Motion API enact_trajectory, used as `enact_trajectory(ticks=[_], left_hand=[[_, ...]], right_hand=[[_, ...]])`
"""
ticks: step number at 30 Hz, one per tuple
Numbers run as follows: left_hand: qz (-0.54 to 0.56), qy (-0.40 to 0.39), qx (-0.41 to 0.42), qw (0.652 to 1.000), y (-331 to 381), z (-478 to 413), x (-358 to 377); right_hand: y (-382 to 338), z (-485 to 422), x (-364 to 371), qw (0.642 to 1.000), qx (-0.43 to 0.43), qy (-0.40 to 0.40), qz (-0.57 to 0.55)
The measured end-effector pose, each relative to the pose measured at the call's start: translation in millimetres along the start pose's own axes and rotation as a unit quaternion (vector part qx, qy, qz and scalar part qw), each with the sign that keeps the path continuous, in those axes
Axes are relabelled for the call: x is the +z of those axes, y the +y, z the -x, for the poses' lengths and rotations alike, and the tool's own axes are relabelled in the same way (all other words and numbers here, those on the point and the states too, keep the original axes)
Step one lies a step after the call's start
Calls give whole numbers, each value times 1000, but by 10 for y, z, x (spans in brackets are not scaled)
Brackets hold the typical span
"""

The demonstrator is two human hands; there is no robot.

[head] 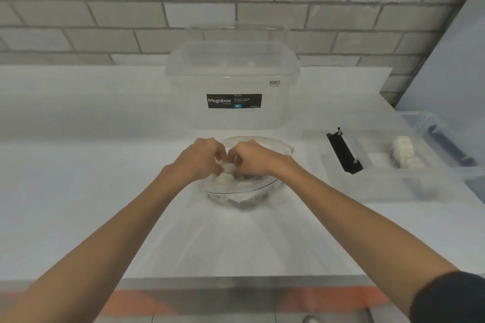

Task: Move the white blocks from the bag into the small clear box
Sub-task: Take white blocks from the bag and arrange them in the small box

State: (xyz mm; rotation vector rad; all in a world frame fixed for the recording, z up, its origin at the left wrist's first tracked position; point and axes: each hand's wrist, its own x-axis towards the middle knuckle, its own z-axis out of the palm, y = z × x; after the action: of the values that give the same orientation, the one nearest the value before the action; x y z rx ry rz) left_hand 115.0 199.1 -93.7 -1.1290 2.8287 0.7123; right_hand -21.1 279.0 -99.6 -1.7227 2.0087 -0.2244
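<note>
Just in front of the big box (pixel 233 86), the left hand (pixel 200 157) and right hand (pixel 253 158) are curling their fingers inside the bag (pixel 244 191), among its blocks (pixel 225 178). What they are gripping, I cannot tell. To its right, the small box (pixel 388 183) is already holding several blocks, so the task is looking partway done.

Left hand (pixel 199 158): my fingers curl inside the mouth of the bag (pixel 246 191).
Right hand (pixel 253 158): curled likewise, close beside my left.
White blocks (pixel 226 178): under my fingertips.
Small clear box (pixel 388 185): well to my right.
</note>
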Motion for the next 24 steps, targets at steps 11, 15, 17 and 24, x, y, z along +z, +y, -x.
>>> enact_trajectory(ticks=[11, 15, 17, 24], left_hand=[[157, 74, 20, 985, 18, 101, -185], [278, 82, 34, 957, 120, 153, -263], [327, 95, 35, 939, 172, 166, -275], [529, 100, -8, 843, 332, 218, -247]], right_hand=[[3, 175, -327, 990, 11, 115, -86], [-8, 337, -560, 964, 25, 156, -216], [-12, 401, -633, 944, 34, 175, -276], [18, 561, -592, 797, 53, 195, -569]])
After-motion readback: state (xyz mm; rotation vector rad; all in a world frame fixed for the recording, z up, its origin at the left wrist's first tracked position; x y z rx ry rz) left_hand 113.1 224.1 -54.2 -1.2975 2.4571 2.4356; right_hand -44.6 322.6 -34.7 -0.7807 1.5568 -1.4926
